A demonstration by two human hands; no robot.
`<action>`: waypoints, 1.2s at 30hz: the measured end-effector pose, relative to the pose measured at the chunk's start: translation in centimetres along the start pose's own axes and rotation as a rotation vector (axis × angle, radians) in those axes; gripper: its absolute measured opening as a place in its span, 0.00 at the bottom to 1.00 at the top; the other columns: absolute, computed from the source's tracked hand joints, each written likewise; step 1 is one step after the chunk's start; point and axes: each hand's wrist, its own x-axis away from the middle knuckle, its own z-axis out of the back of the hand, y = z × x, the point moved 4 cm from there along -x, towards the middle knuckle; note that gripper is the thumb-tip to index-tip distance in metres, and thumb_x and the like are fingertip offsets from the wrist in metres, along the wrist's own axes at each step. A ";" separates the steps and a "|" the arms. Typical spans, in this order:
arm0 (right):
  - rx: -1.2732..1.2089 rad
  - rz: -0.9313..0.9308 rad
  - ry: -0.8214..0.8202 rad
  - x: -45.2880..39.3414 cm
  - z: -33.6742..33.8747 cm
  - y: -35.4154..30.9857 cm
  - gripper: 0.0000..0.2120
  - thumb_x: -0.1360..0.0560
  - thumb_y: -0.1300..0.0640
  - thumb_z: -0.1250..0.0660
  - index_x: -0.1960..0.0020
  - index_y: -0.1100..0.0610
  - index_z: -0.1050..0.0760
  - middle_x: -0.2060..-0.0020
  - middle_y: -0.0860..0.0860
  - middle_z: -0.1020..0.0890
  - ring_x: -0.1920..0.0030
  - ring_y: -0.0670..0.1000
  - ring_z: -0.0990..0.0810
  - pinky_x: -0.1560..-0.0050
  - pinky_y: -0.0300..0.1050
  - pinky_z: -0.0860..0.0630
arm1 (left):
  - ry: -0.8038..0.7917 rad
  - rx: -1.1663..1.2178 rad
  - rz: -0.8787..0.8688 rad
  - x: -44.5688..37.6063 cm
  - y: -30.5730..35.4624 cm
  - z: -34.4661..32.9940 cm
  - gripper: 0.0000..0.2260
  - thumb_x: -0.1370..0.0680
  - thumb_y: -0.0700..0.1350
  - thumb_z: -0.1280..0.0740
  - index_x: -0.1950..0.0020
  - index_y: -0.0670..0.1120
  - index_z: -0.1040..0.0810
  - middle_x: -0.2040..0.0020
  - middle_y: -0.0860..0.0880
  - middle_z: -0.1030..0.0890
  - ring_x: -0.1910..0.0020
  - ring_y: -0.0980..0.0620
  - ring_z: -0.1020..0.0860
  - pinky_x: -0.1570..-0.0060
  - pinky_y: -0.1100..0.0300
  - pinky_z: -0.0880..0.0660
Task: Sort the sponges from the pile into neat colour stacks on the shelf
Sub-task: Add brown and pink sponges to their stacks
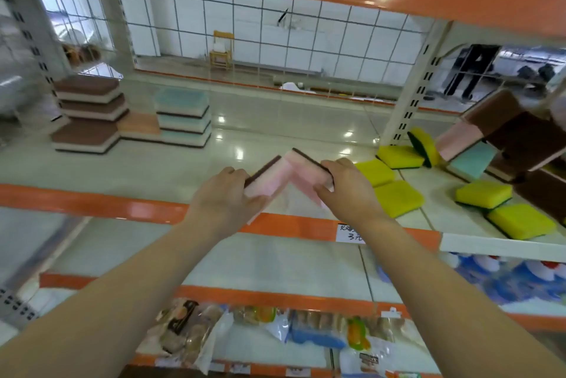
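Each of my hands holds a pink sponge with a brown scrub side above the shelf's front edge. My left hand (pixel 225 198) grips one pink sponge (pixel 269 177); my right hand (pixel 346 186) grips the other pink sponge (pixel 301 165). The two sponges meet at a corner, forming a V. At the shelf's back left stand a brown stack (pixel 88 116), one orange sponge (pixel 139 125) and a teal stack (pixel 183 117). The loose pile (pixel 502 145) of brown, pink and teal sponges lies at the right, with several yellow sponges (pixel 398 197) scattered before it.
The white shelf board (pixel 153 163) has an orange front rail (pixel 92 203) and an orange beam overhead. A white upright post (pixel 410 102) stands at the right back. Lower shelves carry packaged goods (pixel 275 328). A paper price tag (pixel 352 233) hangs on the rail.
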 end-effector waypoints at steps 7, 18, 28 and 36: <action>-0.035 0.064 -0.050 -1.3 -1.9 -4.1 0.18 0.25 0.58 0.37 0.36 0.59 0.29 0.44 0.56 0.27 0.45 0.56 0.26 0.50 0.42 0.33 | 0.018 -0.030 0.109 0.8 -5.2 2.2 0.19 0.24 0.55 0.37 0.39 0.44 0.27 0.43 0.45 0.26 0.44 0.44 0.26 0.46 0.54 0.31; -0.080 0.146 -0.133 -6.2 -5.8 -6.7 0.21 0.24 0.57 0.38 0.31 0.56 0.33 0.42 0.55 0.27 0.44 0.54 0.26 0.48 0.41 0.32 | 0.066 -0.001 0.190 -0.9 -10.1 3.5 0.15 0.23 0.52 0.36 0.46 0.41 0.26 0.52 0.46 0.30 0.51 0.40 0.25 0.53 0.53 0.30; -0.196 0.178 -0.209 -12.0 -8.1 -6.5 0.18 0.22 0.57 0.41 0.32 0.57 0.33 0.40 0.55 0.28 0.42 0.54 0.27 0.43 0.43 0.32 | 0.105 0.015 0.226 -5.7 -11.6 3.3 0.16 0.25 0.51 0.33 0.46 0.40 0.26 0.49 0.43 0.28 0.53 0.40 0.25 0.51 0.51 0.28; -0.145 0.184 -0.148 -15.1 -9.1 -5.2 0.15 0.21 0.60 0.43 0.35 0.58 0.30 0.40 0.56 0.29 0.38 0.55 0.30 0.40 0.44 0.34 | 0.165 0.025 0.205 -7.8 -12.6 2.8 0.19 0.26 0.52 0.31 0.43 0.39 0.26 0.48 0.42 0.26 0.51 0.40 0.24 0.52 0.50 0.28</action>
